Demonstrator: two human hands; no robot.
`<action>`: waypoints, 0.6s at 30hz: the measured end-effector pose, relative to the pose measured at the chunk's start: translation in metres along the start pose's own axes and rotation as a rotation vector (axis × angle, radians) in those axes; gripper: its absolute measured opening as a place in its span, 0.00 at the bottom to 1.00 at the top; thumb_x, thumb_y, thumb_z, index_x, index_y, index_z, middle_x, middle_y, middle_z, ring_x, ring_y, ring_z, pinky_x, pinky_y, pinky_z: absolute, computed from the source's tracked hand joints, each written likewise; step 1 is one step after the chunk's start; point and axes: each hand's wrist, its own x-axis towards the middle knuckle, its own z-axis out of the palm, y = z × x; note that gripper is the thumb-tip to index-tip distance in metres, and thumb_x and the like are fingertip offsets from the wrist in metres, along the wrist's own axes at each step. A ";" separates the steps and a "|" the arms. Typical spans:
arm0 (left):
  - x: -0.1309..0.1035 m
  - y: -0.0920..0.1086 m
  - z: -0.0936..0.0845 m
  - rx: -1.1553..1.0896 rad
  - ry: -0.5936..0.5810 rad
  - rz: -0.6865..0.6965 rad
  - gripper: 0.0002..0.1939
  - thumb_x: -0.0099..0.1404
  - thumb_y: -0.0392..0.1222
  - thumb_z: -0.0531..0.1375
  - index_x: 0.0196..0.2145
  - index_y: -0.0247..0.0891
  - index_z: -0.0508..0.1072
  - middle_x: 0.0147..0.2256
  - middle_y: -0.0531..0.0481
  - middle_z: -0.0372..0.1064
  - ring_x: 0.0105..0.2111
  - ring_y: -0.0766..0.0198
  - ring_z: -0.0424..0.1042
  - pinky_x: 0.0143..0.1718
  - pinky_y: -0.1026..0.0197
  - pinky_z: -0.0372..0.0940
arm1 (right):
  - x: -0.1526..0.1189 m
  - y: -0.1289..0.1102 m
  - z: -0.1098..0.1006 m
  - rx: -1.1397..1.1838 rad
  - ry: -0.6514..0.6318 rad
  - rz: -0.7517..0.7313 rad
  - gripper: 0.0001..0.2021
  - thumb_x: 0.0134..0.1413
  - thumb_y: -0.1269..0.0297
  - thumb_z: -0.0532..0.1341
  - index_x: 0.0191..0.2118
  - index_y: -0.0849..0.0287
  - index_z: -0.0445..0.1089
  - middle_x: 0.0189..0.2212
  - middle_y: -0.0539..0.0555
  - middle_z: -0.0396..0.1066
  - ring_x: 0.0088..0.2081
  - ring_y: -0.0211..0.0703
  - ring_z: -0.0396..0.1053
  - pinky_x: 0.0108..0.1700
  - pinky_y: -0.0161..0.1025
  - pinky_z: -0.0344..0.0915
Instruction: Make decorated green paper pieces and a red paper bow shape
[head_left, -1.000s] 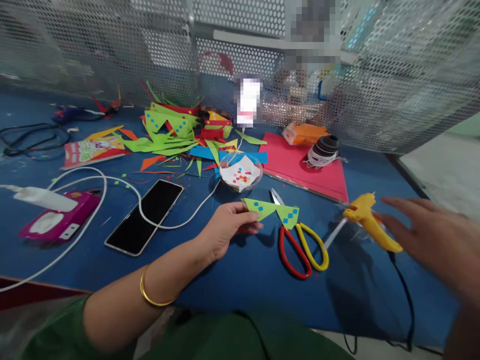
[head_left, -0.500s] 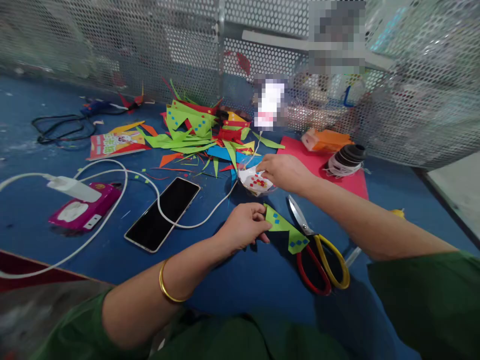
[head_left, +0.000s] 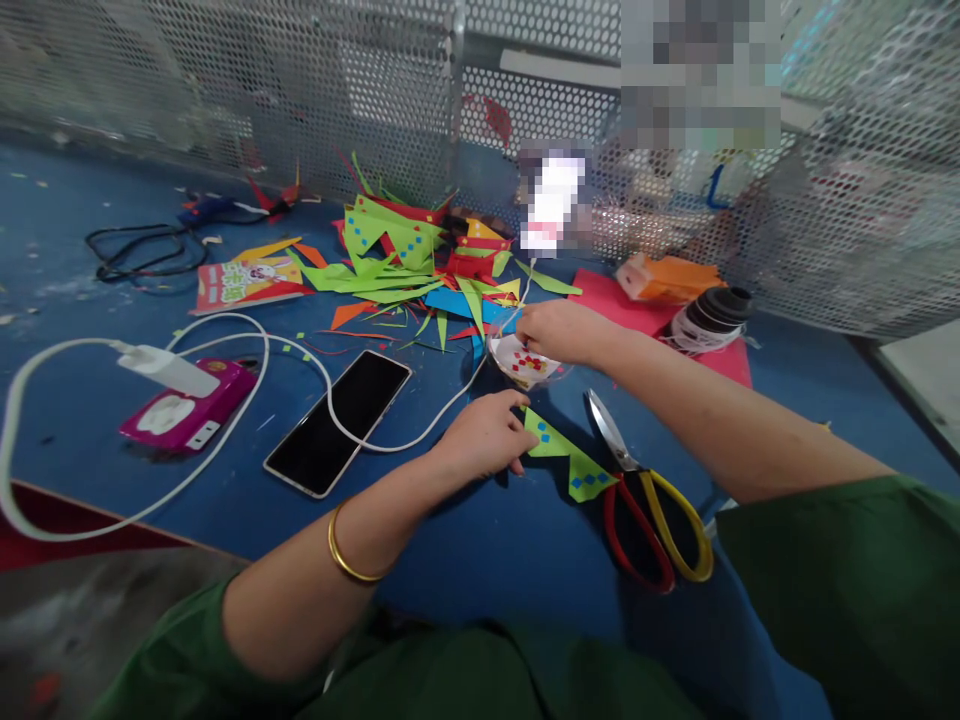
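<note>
My left hand (head_left: 491, 432) pinches the left end of a green paper piece (head_left: 551, 440) with blue diamond-shaped bits on it. Over a small clear bowl (head_left: 526, 378) is my right hand (head_left: 562, 332), its fingertips down at the white lining; what they hold, if anything, is hidden. Small red bits (head_left: 531, 361) lie in the bowl. Scissors (head_left: 649, 500) with one red and one yellow handle lie at the right end of the green paper, blades pointing away from me.
A dark phone (head_left: 341, 420) and a purple power block (head_left: 187, 408) with a white cable lie at left. Green paper scraps (head_left: 375, 280) are piled behind. Orange packaging (head_left: 667, 278) and a black roll (head_left: 712, 315) stand at back right, near a metal mesh (head_left: 390, 90).
The view has shifted slightly, moving most objects to the right in the picture. Both hands stay at the paper and the bowl, with only small finger changes.
</note>
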 end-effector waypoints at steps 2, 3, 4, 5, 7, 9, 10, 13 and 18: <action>-0.002 0.004 -0.002 0.072 0.014 0.004 0.31 0.59 0.37 0.60 0.61 0.29 0.66 0.23 0.52 0.75 0.19 0.62 0.73 0.22 0.63 0.64 | 0.000 -0.001 0.000 -0.007 -0.004 0.006 0.14 0.58 0.75 0.56 0.41 0.61 0.79 0.42 0.61 0.78 0.38 0.45 0.73 0.35 0.39 0.59; -0.003 0.006 -0.003 0.119 0.022 0.004 0.31 0.60 0.38 0.60 0.61 0.29 0.66 0.24 0.51 0.76 0.19 0.62 0.73 0.23 0.63 0.64 | 0.000 -0.001 0.001 -0.012 -0.002 0.012 0.13 0.57 0.75 0.56 0.42 0.62 0.79 0.42 0.61 0.78 0.38 0.45 0.73 0.35 0.39 0.59; -0.005 0.009 -0.004 0.168 0.032 0.003 0.31 0.60 0.40 0.60 0.61 0.30 0.66 0.25 0.50 0.77 0.19 0.62 0.73 0.24 0.62 0.65 | 0.000 -0.001 0.001 -0.019 0.002 0.019 0.14 0.57 0.75 0.56 0.42 0.62 0.78 0.43 0.62 0.77 0.38 0.45 0.73 0.35 0.39 0.59; -0.006 0.011 -0.005 0.215 0.040 0.001 0.30 0.61 0.41 0.59 0.61 0.31 0.67 0.26 0.50 0.78 0.19 0.62 0.73 0.24 0.62 0.65 | -0.001 -0.002 0.002 -0.026 0.007 0.026 0.14 0.58 0.75 0.56 0.43 0.63 0.78 0.43 0.62 0.77 0.38 0.45 0.73 0.34 0.39 0.59; -0.008 0.015 -0.006 0.292 0.060 -0.006 0.27 0.64 0.42 0.57 0.60 0.34 0.68 0.25 0.51 0.78 0.18 0.62 0.73 0.25 0.62 0.64 | -0.003 -0.001 0.003 -0.040 0.015 0.036 0.14 0.58 0.75 0.56 0.44 0.64 0.78 0.43 0.64 0.77 0.38 0.46 0.72 0.34 0.39 0.58; -0.010 0.019 -0.006 0.350 0.100 -0.012 0.22 0.67 0.41 0.54 0.57 0.36 0.71 0.25 0.51 0.78 0.18 0.63 0.73 0.26 0.62 0.64 | -0.004 0.001 0.003 -0.051 0.013 0.031 0.14 0.59 0.75 0.55 0.43 0.64 0.78 0.42 0.63 0.77 0.38 0.45 0.72 0.34 0.39 0.57; -0.010 0.020 -0.006 0.379 0.127 -0.011 0.21 0.68 0.40 0.52 0.56 0.36 0.72 0.26 0.51 0.78 0.17 0.63 0.72 0.26 0.62 0.65 | -0.005 0.003 0.003 -0.055 0.009 0.025 0.14 0.60 0.75 0.55 0.43 0.63 0.79 0.42 0.62 0.77 0.38 0.45 0.72 0.34 0.39 0.57; -0.012 0.024 -0.005 0.463 0.201 0.012 0.18 0.70 0.38 0.50 0.52 0.36 0.74 0.28 0.49 0.79 0.17 0.64 0.72 0.28 0.61 0.65 | -0.005 0.006 0.004 -0.074 -0.003 0.011 0.14 0.60 0.74 0.56 0.43 0.61 0.79 0.40 0.60 0.77 0.37 0.44 0.71 0.34 0.38 0.55; -0.015 0.028 -0.005 0.464 0.258 0.034 0.16 0.70 0.38 0.52 0.49 0.39 0.76 0.29 0.50 0.79 0.20 0.63 0.73 0.30 0.60 0.65 | -0.004 0.006 0.004 -0.126 -0.014 -0.015 0.13 0.60 0.75 0.56 0.40 0.63 0.79 0.39 0.61 0.77 0.35 0.44 0.71 0.31 0.39 0.52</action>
